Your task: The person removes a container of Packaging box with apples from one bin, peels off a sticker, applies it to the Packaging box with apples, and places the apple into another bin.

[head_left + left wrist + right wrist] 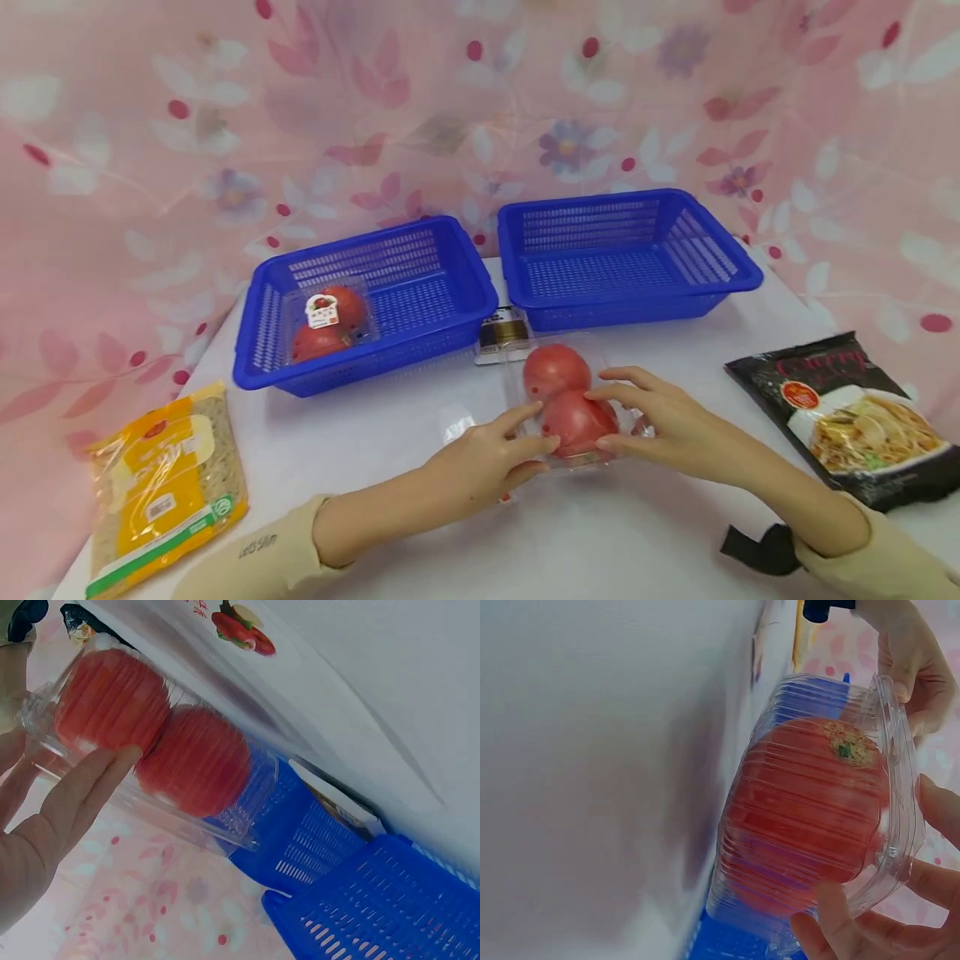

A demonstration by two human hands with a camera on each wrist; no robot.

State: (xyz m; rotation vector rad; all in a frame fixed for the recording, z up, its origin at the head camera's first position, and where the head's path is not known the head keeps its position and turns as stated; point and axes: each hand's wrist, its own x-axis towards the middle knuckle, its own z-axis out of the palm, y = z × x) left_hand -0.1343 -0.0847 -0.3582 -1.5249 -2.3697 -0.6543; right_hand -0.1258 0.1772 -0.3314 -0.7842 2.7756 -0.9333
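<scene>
A clear ribbed plastic box of tomatoes (577, 454) is between both hands near the middle of the white table. Two large red tomatoes (557, 372) show through its plastic. My left hand (480, 458) holds the box's left side, its fingers and thumb at the near left corner. On the right side, my right hand (663, 425) grips the box with spread, bent fingers. The right wrist view shows the right fingers (832, 919) curled about the box's edge. Whether the box's underside touches the table, I cannot tell.
Two blue baskets stand at the back; the left one (292, 379) contains another tomato pack (330, 321), beside the right one (615, 312). A small dark-labelled packet (502, 332) lies before them. A yellow bag (168, 483) lies left, a black noodle-picture bag (847, 408) right.
</scene>
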